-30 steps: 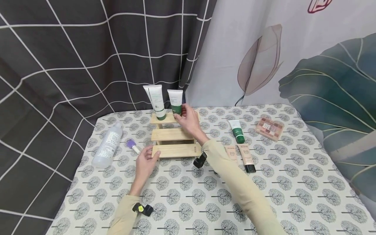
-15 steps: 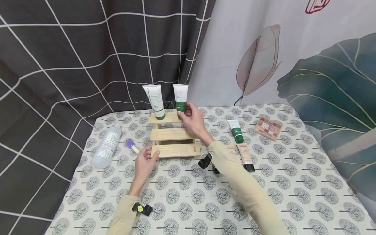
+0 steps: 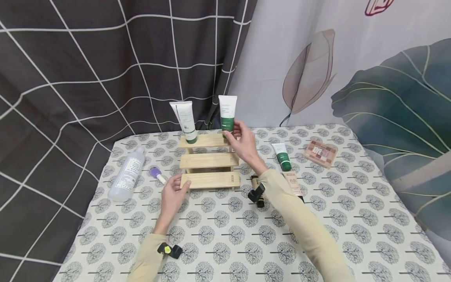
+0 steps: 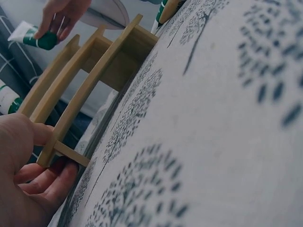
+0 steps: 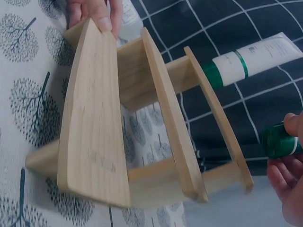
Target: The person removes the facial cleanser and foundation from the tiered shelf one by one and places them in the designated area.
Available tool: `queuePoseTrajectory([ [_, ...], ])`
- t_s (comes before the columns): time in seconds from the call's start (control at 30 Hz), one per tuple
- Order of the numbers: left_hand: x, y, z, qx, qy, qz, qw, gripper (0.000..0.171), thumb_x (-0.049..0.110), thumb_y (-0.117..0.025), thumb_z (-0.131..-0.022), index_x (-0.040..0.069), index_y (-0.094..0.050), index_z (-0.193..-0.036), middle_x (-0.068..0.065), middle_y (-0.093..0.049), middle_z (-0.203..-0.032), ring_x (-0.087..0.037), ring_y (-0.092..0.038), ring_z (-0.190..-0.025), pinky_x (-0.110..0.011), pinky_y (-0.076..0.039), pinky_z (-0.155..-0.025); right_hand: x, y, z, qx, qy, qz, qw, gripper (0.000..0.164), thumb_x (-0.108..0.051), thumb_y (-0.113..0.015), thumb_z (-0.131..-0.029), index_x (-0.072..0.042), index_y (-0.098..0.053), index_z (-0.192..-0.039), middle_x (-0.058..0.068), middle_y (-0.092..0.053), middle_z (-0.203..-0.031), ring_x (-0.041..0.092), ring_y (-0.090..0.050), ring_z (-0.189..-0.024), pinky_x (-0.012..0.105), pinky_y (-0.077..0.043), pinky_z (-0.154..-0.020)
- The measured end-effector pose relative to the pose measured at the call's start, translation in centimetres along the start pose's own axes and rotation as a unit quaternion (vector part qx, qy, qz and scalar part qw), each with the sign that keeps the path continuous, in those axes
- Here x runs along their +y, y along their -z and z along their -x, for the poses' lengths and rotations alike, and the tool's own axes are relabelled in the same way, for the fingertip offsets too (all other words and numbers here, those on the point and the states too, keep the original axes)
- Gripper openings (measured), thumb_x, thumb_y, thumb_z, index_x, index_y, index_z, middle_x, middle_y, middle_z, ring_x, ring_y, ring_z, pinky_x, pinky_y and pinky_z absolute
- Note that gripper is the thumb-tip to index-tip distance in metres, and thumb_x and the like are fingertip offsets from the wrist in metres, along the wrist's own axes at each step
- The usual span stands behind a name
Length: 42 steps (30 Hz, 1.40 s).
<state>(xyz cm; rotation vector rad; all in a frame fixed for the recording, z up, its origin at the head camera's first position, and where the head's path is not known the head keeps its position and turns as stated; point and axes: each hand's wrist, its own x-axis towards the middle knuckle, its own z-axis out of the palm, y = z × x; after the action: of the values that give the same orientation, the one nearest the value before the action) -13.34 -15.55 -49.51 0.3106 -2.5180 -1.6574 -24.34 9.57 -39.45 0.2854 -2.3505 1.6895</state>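
Observation:
A three-step wooden display rack (image 3: pixel 209 181) stands on the table, and my left hand (image 3: pixel 172 197) grips the left end of its lowest step, thumb on top and fingers underneath. My right hand (image 3: pixel 246 145) pinches a white and green squeeze tube (image 3: pixel 228 111) near its green cap (image 5: pixel 279 141), flat crimped end up. This tube is at the right end of the top step; a gap shows between cap and step in the right wrist view. A larger white tube (image 3: pixel 186 121) with a green cap stands on the top step's left side, leaning slightly.
A clear bottle (image 3: pixel 127 176) and a purple-tipped brush (image 3: pixel 157 174) lie left of the rack. On the right lie another green and white tube (image 3: pixel 282 157), a BB cream tube (image 3: pixel 293 183), an eyeshadow palette (image 3: pixel 321 153) and a small black and gold item (image 3: pixel 258 192) beside my right wrist.
My right hand has moved the squeeze tube rightward and up, from mid top step to its right end. My left hand keeps its grip on the rack.

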Motion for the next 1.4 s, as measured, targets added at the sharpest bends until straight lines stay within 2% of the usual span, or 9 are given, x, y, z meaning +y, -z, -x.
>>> queuePoseTrajectory([
  [0.4,0.0,-0.1,0.0,0.0,0.008,-0.011,0.9999,0.053,0.026,-0.074,-0.093,0.005,-0.056,-0.139,-0.021,-0.069,-0.117,-0.031,-0.068,-0.1,-0.011,-0.053,-0.076,1.3,2.8,0.7,0.025,0.009,-0.003,1.0,0.045,-0.01,-0.072,-0.093,0.006,-0.052,-0.13,0.023,-0.067,-0.118,0.034,-0.065,-0.109,0.04,-0.057,-0.099],
  [1.03,0.2,0.0,0.1,0.001,0.001,-0.021,0.9998,0.053,0.027,-0.073,-0.094,0.004,-0.055,-0.138,-0.021,-0.07,-0.116,-0.031,-0.069,-0.099,-0.014,-0.054,-0.077,4.0,7.3,2.9,0.027,-0.068,0.045,0.996,0.049,-0.016,-0.07,-0.096,0.003,-0.05,-0.137,0.021,-0.065,-0.122,0.033,-0.065,-0.111,0.042,-0.056,-0.102],
  [1.4,0.1,-0.1,0.0,-0.001,0.002,-0.02,0.9998,0.053,0.026,-0.073,-0.094,0.004,-0.055,-0.139,-0.021,-0.069,-0.115,-0.031,-0.069,-0.098,-0.012,-0.053,-0.073,5.6,9.2,4.3,0.019,-0.12,0.055,0.991,0.047,-0.013,-0.066,-0.097,0.006,-0.049,-0.136,0.024,-0.063,-0.123,0.035,-0.064,-0.111,0.044,-0.055,-0.103],
])
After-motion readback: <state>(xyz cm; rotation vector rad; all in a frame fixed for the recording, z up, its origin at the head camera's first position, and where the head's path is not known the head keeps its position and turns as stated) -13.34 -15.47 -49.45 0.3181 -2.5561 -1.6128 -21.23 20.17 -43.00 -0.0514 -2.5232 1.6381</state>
